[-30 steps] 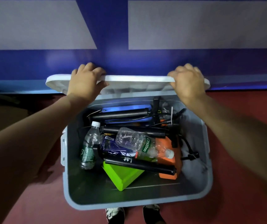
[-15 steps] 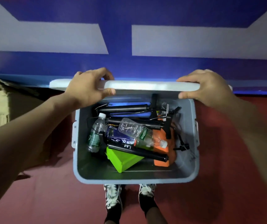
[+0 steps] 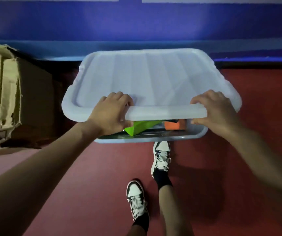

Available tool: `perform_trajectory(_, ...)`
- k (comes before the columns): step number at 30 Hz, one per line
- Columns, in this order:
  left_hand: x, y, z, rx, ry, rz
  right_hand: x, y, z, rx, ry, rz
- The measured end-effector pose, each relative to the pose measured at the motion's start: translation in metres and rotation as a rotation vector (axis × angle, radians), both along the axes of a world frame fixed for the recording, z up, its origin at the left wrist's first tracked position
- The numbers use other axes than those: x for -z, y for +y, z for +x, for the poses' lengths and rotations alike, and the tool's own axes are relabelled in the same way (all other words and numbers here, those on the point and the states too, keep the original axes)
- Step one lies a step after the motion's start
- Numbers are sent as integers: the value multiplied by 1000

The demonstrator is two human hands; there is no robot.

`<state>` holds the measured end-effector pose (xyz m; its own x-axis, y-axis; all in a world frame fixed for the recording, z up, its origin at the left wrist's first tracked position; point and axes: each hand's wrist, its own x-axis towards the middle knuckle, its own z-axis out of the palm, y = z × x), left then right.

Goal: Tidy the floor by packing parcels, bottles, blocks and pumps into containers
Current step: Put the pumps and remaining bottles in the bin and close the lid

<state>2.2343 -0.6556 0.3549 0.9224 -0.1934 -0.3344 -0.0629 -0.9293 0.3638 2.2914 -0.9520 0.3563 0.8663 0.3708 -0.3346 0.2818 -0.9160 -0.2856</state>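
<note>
Left grip, right grip each clamp lid edge, above bin. Risk: green block in bin props lid, blocks seating.

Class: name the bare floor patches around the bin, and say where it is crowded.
Bare floor lies right of the bin, up to the wall, and left of the shoes. Crowded: the gap between bin and box, and under the lid.

Looks like an indoor sports hall here: smooth red floor underfoot, a long glossy blue wall running across the far side, a battered cardboard box parked left.
</note>
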Motion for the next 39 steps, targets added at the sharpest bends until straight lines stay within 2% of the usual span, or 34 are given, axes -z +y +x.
perform_trajectory(3,27,-6,-37,13,11,51,23,-6,-42,19,22,32)
perform_trajectory(7,65,-3,-60,-168,66,2,60,-10,-62,19,113,-35)
perform_trajectory(10,93,5,-64,-241,14,-9,84,-13,-56,194,-13,-1)
perform_trajectory(13,118,22,-62,-464,-140,41,108,-15,-38,408,-183,-19)
perform_trajectory(16,147,48,-61,-766,-203,79,140,-20,-24,567,-235,1)
perform_trajectory(18,165,62,-60,-989,-185,-10,162,-24,-13,716,-199,89)
perform_trajectory(21,192,63,-61,-1175,-223,-354,189,-34,-7,841,-192,211)
perform_trajectory(23,200,60,-63,-1200,-323,-505,199,-39,-2,832,-249,246)
perform_trajectory(27,215,60,-67,-1166,-457,-467,207,-42,-1,897,-271,365)
perform_trajectory(30,220,64,-70,-1218,-533,-478,208,-40,-7,919,-293,459)
perform_trajectory(35,219,65,-89,-1334,-514,-531,200,-52,-27,886,-277,527)
perform_trajectory(39,220,51,-99,-1176,-396,-363,202,-55,-47,816,-232,385)
